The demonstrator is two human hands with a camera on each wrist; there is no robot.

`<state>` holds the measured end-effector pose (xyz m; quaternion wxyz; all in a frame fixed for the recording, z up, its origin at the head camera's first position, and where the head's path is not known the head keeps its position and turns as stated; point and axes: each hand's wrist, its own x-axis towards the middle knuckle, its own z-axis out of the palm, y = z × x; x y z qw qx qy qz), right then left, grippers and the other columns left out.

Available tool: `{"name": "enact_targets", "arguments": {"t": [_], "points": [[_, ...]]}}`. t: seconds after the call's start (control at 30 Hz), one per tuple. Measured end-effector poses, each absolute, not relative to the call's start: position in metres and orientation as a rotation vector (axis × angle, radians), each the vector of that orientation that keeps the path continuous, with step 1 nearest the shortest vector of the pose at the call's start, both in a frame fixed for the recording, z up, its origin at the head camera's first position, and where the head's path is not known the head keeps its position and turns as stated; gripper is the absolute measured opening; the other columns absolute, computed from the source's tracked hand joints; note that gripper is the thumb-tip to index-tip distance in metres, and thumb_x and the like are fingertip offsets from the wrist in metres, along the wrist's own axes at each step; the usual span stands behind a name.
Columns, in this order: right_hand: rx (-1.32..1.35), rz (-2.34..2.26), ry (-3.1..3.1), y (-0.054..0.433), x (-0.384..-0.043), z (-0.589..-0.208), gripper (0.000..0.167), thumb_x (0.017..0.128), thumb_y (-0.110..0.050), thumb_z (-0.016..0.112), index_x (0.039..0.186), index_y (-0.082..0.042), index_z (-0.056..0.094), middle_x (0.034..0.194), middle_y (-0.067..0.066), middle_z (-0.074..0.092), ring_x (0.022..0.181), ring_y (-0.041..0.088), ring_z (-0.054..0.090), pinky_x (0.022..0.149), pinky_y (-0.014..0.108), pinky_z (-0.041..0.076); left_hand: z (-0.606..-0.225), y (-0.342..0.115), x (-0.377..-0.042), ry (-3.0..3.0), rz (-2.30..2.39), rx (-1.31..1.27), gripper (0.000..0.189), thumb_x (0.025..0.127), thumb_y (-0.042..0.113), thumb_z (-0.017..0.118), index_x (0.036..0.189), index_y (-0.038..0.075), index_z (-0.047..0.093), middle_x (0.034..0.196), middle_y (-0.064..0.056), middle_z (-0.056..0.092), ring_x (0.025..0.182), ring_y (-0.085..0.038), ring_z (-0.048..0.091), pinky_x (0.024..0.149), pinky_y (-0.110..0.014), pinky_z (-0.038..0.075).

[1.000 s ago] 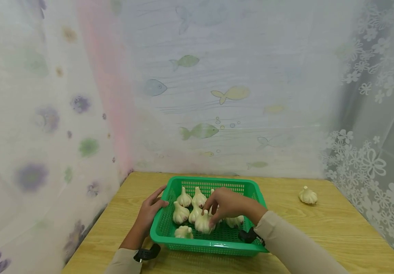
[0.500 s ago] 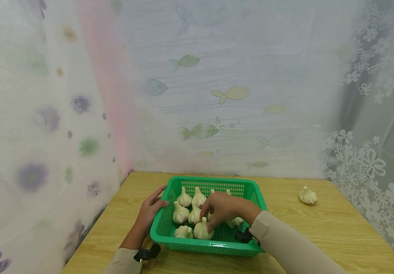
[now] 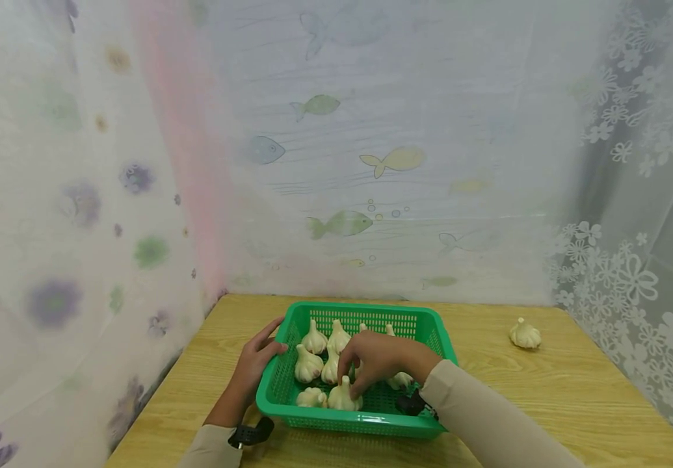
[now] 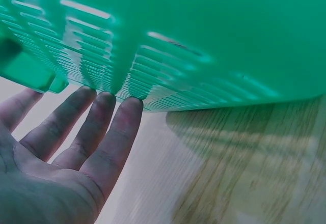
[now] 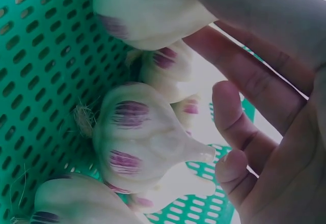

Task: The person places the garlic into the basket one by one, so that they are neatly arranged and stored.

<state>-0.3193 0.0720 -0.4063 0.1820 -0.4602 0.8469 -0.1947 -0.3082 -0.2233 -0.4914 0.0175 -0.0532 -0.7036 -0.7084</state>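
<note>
In the head view, my right hand (image 3: pixel 374 357) reaches into a green plastic basket (image 3: pixel 371 419) and pinches a white garlic bulb (image 3: pixel 343 398) near its front wall. The right wrist view shows that bulb (image 5: pixel 147 12) between thumb and fingers, its body streaked purple. Several more bulbs lie below it, one garlic bulb (image 5: pixel 145 137) with its stem toward my palm. My left hand (image 3: pixel 254 361) holds the basket's left rim, thumb over the edge. Up close, its fingertips (image 4: pixel 133 109) touch the slotted outer wall (image 4: pixel 168 56).
Several garlic bulbs (image 3: pixel 309 364) stand in rows inside the basket, and a tilted bulb (image 3: pixel 311 397) lies at its front left corner. A single garlic bulb (image 3: pixel 525 333) sits on the wooden table (image 3: pixel 558 390) at the right. Patterned curtains (image 3: pixel 459 130) enclose the table's back and sides.
My right hand has moved the pinched garlic bulb toward the basket's front and slightly left, beside the tilted bulb. The left hand has stayed on the rim.
</note>
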Motion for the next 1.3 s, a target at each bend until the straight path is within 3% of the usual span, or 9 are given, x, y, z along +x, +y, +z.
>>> {"name": "enact_targets", "arguments": {"t": [0.4, 0.77, 1.07, 1.3], "points": [[-1.220, -0.547, 2.420, 0.067, -0.327, -0.408, 0.021, 0.084, -0.026, 0.087, 0.102, -0.034, 0.079, 0.102, -0.025, 0.069, 0.098, 0.011, 0.067, 0.083, 0.025, 0.054, -0.493, -0.229, -0.319, -2.185, -2.220, -0.185, 0.065, 0.098, 0.012, 0.064, 0.158, 0.024, 0.045, 0.140, -0.023, 0.063, 0.110, -0.033, 0.071, 0.083, -0.044, 0.062], [-1.210, -0.560, 2.432, 0.071, -0.327, -0.403, 0.022, 0.085, -0.027, 0.086, 0.105, -0.033, 0.080, 0.107, -0.023, 0.070, 0.103, 0.015, 0.066, 0.084, 0.028, 0.055, -0.491, -0.228, -0.318, -2.186, -2.216, -0.167, 0.061, 0.097, 0.012, 0.064, 0.152, 0.032, 0.050, 0.140, -0.022, 0.063, 0.110, -0.033, 0.070, 0.083, -0.044, 0.062], [-1.193, -0.584, 2.467, 0.088, -0.330, -0.386, 0.024, 0.088, -0.026, 0.083, 0.112, -0.028, 0.080, 0.125, -0.012, 0.070, 0.110, 0.023, 0.067, 0.086, 0.032, 0.056, -0.490, -0.228, -0.319, -2.200, -2.196, -0.166, 0.062, 0.097, 0.012, 0.064, 0.153, 0.033, 0.050, 0.140, -0.022, 0.063, 0.112, -0.033, 0.070, 0.085, -0.044, 0.061], [-1.187, -0.630, 2.539, 0.110, -0.333, -0.377, 0.022, 0.092, -0.024, 0.080, 0.113, -0.028, 0.079, 0.120, -0.012, 0.072, 0.110, 0.022, 0.065, 0.091, 0.037, 0.056, -0.490, -0.227, -0.318, -2.202, -2.201, -0.175, 0.062, 0.097, 0.012, 0.064, 0.153, 0.032, 0.049, 0.140, -0.022, 0.063, 0.112, -0.034, 0.070, 0.085, -0.045, 0.061]]}}
